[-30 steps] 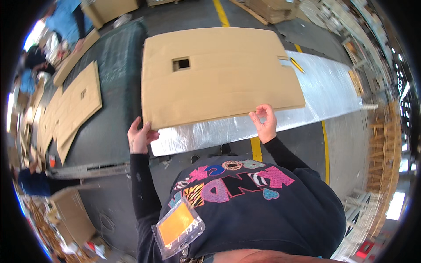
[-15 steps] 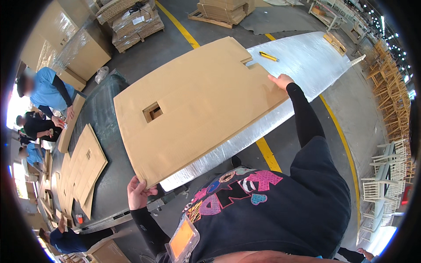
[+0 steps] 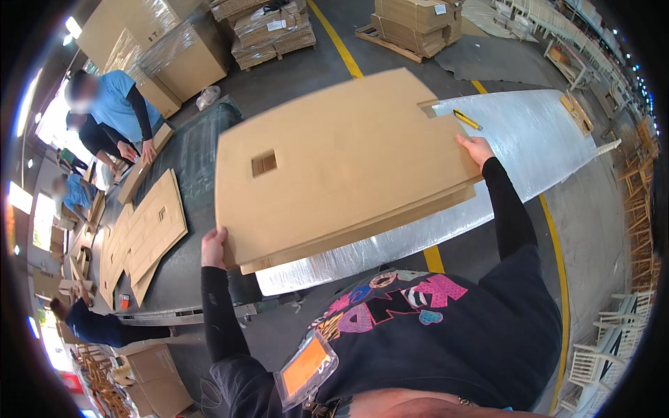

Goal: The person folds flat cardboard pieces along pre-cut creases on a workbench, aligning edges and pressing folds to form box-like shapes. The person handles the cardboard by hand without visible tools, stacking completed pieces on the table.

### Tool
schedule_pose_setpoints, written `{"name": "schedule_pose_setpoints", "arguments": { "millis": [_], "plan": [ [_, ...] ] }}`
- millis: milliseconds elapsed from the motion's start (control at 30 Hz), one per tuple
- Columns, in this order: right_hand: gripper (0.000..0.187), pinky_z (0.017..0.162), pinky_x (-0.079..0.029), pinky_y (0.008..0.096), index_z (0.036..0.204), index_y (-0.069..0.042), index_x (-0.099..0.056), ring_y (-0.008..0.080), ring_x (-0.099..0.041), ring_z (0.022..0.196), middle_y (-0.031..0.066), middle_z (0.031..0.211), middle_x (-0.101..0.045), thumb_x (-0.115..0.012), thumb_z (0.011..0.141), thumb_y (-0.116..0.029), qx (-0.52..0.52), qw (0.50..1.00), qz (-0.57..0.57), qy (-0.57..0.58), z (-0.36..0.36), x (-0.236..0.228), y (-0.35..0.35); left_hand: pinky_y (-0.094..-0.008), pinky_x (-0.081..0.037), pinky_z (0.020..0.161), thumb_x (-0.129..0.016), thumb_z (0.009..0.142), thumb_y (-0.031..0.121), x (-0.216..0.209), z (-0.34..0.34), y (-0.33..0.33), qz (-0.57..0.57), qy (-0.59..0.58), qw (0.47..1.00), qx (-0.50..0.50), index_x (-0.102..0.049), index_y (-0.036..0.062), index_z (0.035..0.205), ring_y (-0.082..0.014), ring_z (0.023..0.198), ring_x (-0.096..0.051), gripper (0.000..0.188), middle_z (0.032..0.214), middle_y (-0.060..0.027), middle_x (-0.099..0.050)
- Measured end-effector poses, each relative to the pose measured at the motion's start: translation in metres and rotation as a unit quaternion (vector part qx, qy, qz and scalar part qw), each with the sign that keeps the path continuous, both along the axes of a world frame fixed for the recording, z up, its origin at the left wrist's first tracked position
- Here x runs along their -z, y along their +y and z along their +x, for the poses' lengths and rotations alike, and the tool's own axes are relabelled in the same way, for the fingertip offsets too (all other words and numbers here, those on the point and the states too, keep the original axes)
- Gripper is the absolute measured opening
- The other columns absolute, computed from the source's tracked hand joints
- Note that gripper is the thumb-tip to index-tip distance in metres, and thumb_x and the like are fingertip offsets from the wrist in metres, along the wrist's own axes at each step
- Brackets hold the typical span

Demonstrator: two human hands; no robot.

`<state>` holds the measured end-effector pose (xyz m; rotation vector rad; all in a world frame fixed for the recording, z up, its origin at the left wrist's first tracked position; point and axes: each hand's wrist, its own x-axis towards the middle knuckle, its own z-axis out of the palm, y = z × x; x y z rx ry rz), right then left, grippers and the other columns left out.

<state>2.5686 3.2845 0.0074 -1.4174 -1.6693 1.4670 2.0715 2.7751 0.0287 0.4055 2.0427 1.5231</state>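
Observation:
Between my two hands is a large flat brown cardboard sheet with a rectangular cutout on its left part and a notch near the far right corner. My left hand grips its near left corner, fingers hidden underneath. On the right edge, my right hand is closed with the thumb on top. Further cardboard sheets show beneath the near edge of the held one, over a silver-wrapped tabletop. A yellow utility knife lies on the silver surface, just beyond my right hand.
On the left stands a dark green worktable bearing cut cardboard pieces. A person in blue handles a long cardboard piece there. Bundled cardboard stacks stand on the far floor, a wooden block at the silver table's far end.
My hands have raised the cardboard sheet, and its near edge now stands apart from the sheets below. The whole view has shifted, with surroundings appearing further right.

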Motion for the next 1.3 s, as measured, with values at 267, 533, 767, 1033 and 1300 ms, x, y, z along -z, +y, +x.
{"name": "schedule_pose_setpoints", "arguments": {
  "millis": [267,533,767,1033,1300],
  "plan": [
    [0.045,0.093,-0.048,0.0292,0.130,0.000,-0.062,0.0118,-0.062,0.107,0.0049,0.119,-0.069,-0.067,0.100,-0.032,0.014,0.954,0.154,0.257,-0.003,-0.044,-0.001,-0.0289,-0.041,0.105,-0.055,0.106,0.016,-0.037,-0.008,0.012,0.246,0.153,0.957,-0.010,-0.056,0.0006,0.137,-0.0116,0.120,-0.057,0.035,0.128,-0.0040,-0.065],
    [0.043,0.107,-0.042,0.0323,0.139,-0.002,-0.053,0.0151,-0.055,0.126,0.0059,0.135,-0.061,-0.065,0.099,-0.012,-0.059,0.957,0.126,0.255,0.002,0.061,-0.020,-0.0345,-0.039,0.110,-0.054,0.105,0.010,0.062,0.021,0.009,0.225,0.161,0.959,-0.057,-0.044,0.0047,0.148,-0.0163,0.128,-0.052,0.044,0.136,-0.0054,-0.058],
    [0.034,0.098,-0.048,0.0308,0.131,-0.003,-0.059,0.0128,-0.063,0.110,0.0041,0.121,-0.068,-0.066,0.099,-0.015,-0.081,0.950,0.151,0.260,-0.002,0.033,-0.015,-0.0307,-0.044,0.104,-0.055,0.103,0.006,0.062,0.024,-0.008,0.230,0.153,0.957,-0.090,-0.053,0.0017,0.136,-0.0139,0.120,-0.058,0.033,0.128,-0.0059,-0.064],
    [0.041,0.088,-0.050,0.0298,0.122,0.001,-0.064,0.0123,-0.064,0.100,0.0054,0.112,-0.071,-0.069,0.098,-0.032,-0.067,0.993,-0.042,0.090,0.028,0.032,-0.063,-0.0258,-0.048,0.093,-0.059,0.102,0.015,0.018,0.022,-0.088,-0.055,-0.034,0.998,0.008,-0.062,-0.0033,0.123,-0.0112,0.101,-0.066,0.028,0.106,-0.0037,-0.072],
    [0.046,0.087,-0.053,0.0332,0.123,0.005,-0.063,0.0185,-0.068,0.099,0.0111,0.113,-0.071,-0.070,0.096,-0.031,-0.059,0.989,-0.133,-0.004,0.042,0.056,-0.068,-0.0583,-0.023,0.120,-0.083,0.071,0.046,0.011,0.187,0.018,-0.221,0.589,0.729,0.271,-0.037,0.0046,0.153,-0.0386,0.149,-0.029,0.103,0.159,-0.0179,-0.035]
  ]
}}
